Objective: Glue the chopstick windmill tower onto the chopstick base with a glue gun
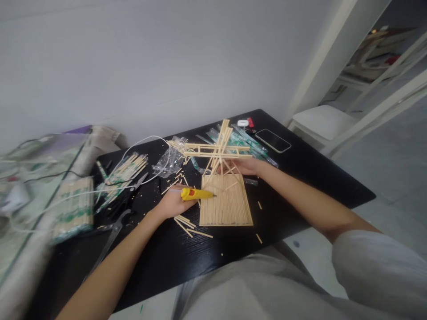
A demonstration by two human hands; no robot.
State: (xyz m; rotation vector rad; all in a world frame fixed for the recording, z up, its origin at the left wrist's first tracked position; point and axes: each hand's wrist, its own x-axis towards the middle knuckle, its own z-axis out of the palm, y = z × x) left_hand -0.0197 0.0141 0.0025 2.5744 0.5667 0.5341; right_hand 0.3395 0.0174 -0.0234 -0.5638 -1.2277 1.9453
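Note:
My left hand (175, 202) is closed around a yellow hot glue gun (198, 194). The gun's nozzle points right, over a flat square base of wooden sticks (230, 206) laid side by side. On the far part of that base stands a stick model (220, 151) with long crossed arms like windmill blades, raised on slanted legs. My right hand (242, 166) reaches in from the right, its fingers around the model's lower part behind the legs. Sticks partly hide those fingertips. Short cut sticks (188, 222) lie beside the base, near my left hand.
Wrapped chopsticks (75, 206) and a loose pile of sticks (125, 175) lie at left, with pliers (113, 231) and a white cable (133, 144). Clear plastic (170, 160) is crumpled behind. Green-printed wrappers (248, 142), a phone (273, 140) and a white case (243, 123) are at the back right.

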